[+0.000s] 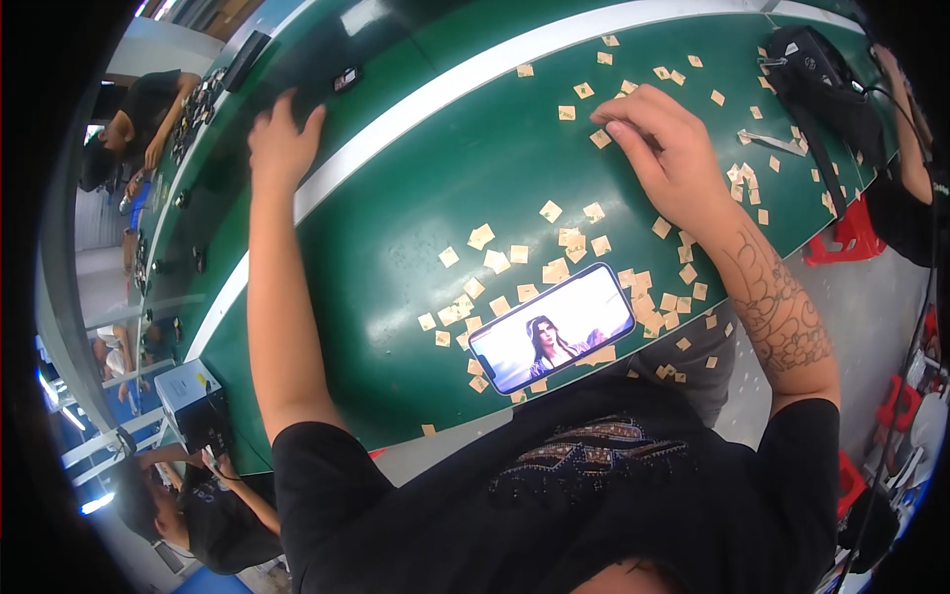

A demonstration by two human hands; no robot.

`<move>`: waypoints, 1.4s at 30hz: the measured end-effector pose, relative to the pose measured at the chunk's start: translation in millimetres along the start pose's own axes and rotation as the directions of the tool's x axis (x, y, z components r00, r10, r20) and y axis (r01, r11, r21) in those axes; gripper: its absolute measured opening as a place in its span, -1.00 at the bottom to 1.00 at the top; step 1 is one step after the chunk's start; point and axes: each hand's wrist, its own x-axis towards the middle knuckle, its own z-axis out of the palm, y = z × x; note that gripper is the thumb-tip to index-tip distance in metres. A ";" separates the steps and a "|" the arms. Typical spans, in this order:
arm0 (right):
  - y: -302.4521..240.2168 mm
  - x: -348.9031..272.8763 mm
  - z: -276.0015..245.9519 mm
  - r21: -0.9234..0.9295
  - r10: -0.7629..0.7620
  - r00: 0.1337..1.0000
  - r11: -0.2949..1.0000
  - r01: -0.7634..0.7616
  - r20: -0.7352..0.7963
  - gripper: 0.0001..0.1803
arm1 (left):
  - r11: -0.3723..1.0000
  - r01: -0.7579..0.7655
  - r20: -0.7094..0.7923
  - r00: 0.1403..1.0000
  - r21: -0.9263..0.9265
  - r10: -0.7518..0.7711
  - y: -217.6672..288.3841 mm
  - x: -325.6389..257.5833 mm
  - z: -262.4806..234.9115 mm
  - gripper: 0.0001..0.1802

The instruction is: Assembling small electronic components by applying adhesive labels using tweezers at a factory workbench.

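Squares (pixel 550 211): loose, scattered on desk (pixel 376 327), some around phone (pixel 549 335) | Left hand (pixel 282 147): fingers spread, empty, near black device (pixel 346 80) | Right hand (pixel 669 150): fingertips nearly together at one square; grip cannot be told | Progress: many squares apparently left to handle; finished ones cannot be identified.

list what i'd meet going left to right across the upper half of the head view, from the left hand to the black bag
Left hand → small black object → right hand → black bag.
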 end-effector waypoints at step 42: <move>-28.9 -1.4 8.4 -0.012 -0.020 0.984 1.000 0.023 0.178 -0.80 | 0.495 -0.133 0.086 0.914 -0.859 0.395 176.4 -130.5 -74.9 -0.81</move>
